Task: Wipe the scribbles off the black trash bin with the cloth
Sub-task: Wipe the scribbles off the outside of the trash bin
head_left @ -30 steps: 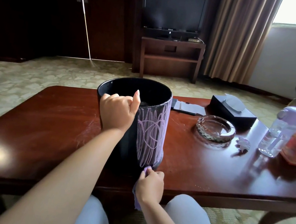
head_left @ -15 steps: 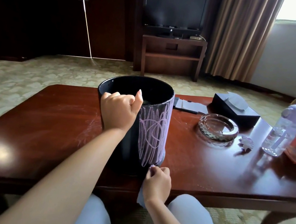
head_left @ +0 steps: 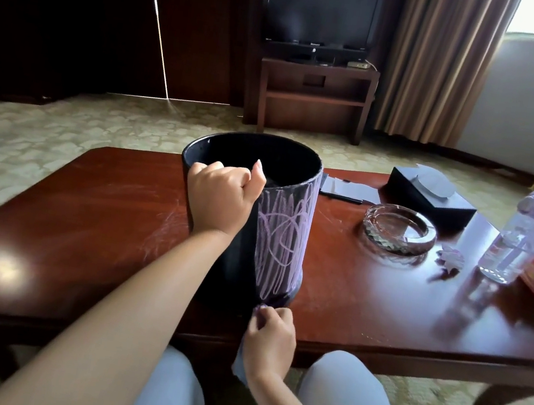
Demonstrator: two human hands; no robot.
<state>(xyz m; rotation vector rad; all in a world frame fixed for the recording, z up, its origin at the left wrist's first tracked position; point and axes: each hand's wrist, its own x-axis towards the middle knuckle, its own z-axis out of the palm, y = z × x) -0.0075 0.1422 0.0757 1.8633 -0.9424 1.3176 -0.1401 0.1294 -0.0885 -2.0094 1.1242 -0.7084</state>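
L hand (head_left: 219,200) fingers curled over black trash bin (head_left: 233,256) rim — R hand (head_left: 269,341) fingers pinch cloth (head_left: 239,366) at scribbles (head_left: 282,242) base.

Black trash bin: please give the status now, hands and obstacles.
Left hand grips the rim of the black round trash bin. Right hand pinches the pale cloth at its base. Purple scribbles unwiped. Nothing blocks.

Left of the bin (head_left: 245,220) you have bare surface (head_left: 64,227). On its right, the ashtray (head_left: 399,229), tissue box (head_left: 430,199) and bottle (head_left: 523,237) obstruct your hand's path.
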